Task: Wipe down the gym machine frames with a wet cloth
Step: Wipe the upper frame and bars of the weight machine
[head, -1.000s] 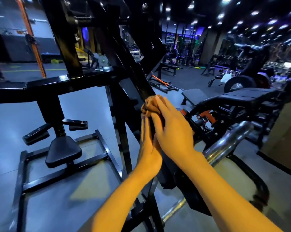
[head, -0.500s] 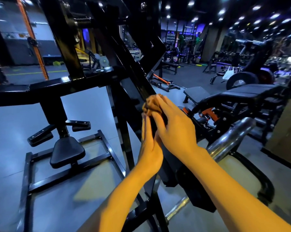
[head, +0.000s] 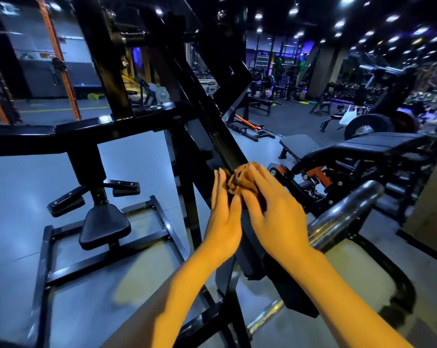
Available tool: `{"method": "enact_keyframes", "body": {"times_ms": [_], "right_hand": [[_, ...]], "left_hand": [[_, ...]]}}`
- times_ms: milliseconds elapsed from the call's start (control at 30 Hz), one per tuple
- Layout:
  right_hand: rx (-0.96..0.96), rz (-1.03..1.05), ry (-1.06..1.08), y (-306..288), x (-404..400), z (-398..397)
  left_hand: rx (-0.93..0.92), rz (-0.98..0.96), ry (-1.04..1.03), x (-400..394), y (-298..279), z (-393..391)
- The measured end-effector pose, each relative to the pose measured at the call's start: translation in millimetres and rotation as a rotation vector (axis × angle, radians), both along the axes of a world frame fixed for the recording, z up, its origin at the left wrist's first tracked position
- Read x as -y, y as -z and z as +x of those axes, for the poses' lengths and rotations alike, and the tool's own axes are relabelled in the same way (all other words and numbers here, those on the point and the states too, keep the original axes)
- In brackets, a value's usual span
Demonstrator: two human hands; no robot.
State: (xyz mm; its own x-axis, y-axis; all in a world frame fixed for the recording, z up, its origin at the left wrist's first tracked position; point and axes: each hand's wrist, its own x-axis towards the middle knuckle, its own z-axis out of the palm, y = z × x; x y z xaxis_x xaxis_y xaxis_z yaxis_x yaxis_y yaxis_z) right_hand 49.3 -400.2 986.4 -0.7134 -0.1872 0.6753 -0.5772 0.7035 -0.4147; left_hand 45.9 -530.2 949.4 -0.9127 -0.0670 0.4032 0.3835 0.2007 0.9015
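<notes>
As before, cloth [head: 242,180] lower, hands [head: 275,217] apart.

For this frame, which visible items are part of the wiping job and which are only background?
Job:
- cloth
- slanted black frame bar
- left hand, fingers straight beside the bar
- right hand, pressing the cloth

Background:
- small black seat
- chrome bar
- flat bench

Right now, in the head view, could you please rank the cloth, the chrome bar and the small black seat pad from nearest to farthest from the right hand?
1. cloth: under the right hand fingertips, on the slanted frame.
2. chrome bar: just right of the wrist.
3. black seat pad: far left, beyond the left hand.
</notes>
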Motion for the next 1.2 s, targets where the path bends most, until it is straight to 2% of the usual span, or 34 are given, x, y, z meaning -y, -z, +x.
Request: {"method": "enact_keyframes", "body": {"times_ms": [233,400,533,667,833,900,1100,1200], "right_hand": [[0.028,0.044,0.016,-42.3,53.1,-50.6],[-0.005,0.015,0.033,-15.7,17.0,-2.9],[-0.002,0.006,0.066,-23.8,24.6,-16.3],[0.011,0.008,0.010,-41.1,49.4,-44.4],[-0.018,-0.023,0.038,-9.8,25.6,-10.2],[-0.016,-0.025,0.054,-4.2,20.7,-5.8],[-0.009,0.020,-0.030,-41.3,48.4,-45.3],[-0.028,0.006,-0.061,-25.5,32.1,-22.3]], "left_hand": [[0.014,0.241,0.083,-2.0,-5.3,1.1],[0.016,-0.016,0.041,2.9,-6.0,6.5],[0.031,-0.029,0.027,7.1,-3.3,-0.7],[0.057,0.076,0.080,4.2,-9.4,6.2],[0.059,-0.099,0.047,9.9,-12.1,10.9],[0.041,-0.104,0.030,10.9,-8.1,6.2],[0.065,-0.110,0.011,6.4,-6.6,4.7],[0.027,-0.102,0.042,6.8,-7.1,7.9]]}}
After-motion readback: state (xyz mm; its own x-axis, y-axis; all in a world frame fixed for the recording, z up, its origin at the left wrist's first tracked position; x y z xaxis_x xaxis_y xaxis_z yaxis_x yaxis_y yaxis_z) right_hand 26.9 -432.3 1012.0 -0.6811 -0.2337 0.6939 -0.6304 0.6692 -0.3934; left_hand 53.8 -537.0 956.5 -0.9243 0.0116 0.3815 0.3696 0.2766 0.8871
